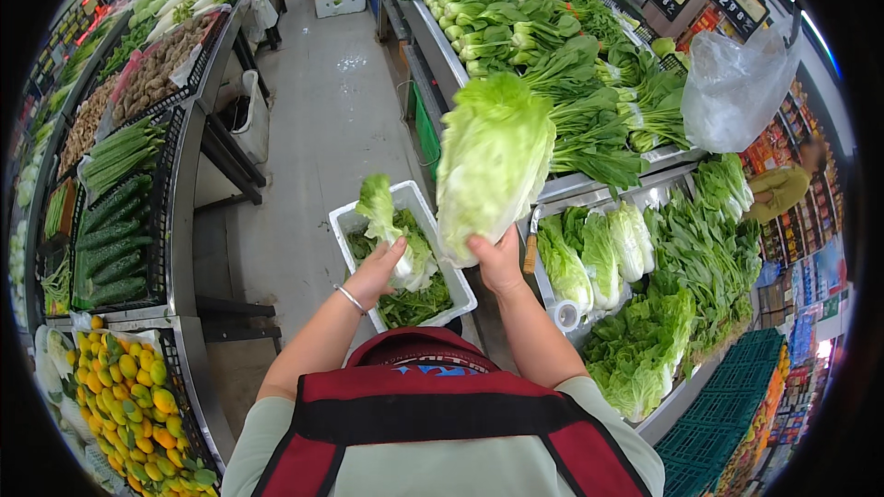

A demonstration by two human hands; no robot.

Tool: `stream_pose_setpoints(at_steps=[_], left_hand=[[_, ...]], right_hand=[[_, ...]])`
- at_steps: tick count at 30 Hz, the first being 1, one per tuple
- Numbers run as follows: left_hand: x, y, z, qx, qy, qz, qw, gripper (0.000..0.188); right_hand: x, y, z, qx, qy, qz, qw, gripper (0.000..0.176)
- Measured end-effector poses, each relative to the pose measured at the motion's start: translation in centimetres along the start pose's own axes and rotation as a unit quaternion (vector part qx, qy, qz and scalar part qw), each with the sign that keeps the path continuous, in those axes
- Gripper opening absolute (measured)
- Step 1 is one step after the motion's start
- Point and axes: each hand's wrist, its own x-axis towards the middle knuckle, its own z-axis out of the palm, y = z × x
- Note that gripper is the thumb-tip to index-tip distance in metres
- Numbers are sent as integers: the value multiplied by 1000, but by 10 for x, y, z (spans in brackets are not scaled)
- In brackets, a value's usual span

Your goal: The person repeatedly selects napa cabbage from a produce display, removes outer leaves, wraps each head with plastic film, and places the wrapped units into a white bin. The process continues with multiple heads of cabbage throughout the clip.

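Observation:
In my right hand (498, 261) is a large pale-green head of leafy Chinese cabbage (492, 159), gripped near its base with the leaf tips pointing away from me. My left hand (378, 272) holds loose cabbage leaves (382, 210) with white stalks, apart from the head. Below the left hand, a white foam box (465, 292) stands on the floor with green leaf scraps (414, 304) inside. The leaves and my fingers hide part of its contents.
To my right, a metal stall (545, 284) bears more cabbages (599, 262), a wooden-handled knife (530, 253) and a tape roll (566, 315). A plastic bag (735, 90) hangs above. Leafy greens (511, 34) fill the stall ahead. Cucumbers (114, 248) and yellow fruit (128, 393) lie left.

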Motion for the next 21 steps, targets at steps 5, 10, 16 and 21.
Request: stream_pose_setpoints(at_steps=[5, 10, 16, 21], left_hand=[[-10, 20, -4, -268, -429, 1, 863, 93], [-26, 36, 1, -459, -455, -26, 762, 89], [-29, 49, -21, -375, -381, 42, 844, 99], [-18, 42, -40, -304, -303, 45, 902, 100]], right_hand=[[13, -18, 6, -357, -118, -378, 846, 86], [27, -39, 19, -490, -221, -566, 625, 66], [9, -51, 7, -553, -214, -331, 734, 85], [-12, -28, 14, -26, -176, 270, 946, 75]])
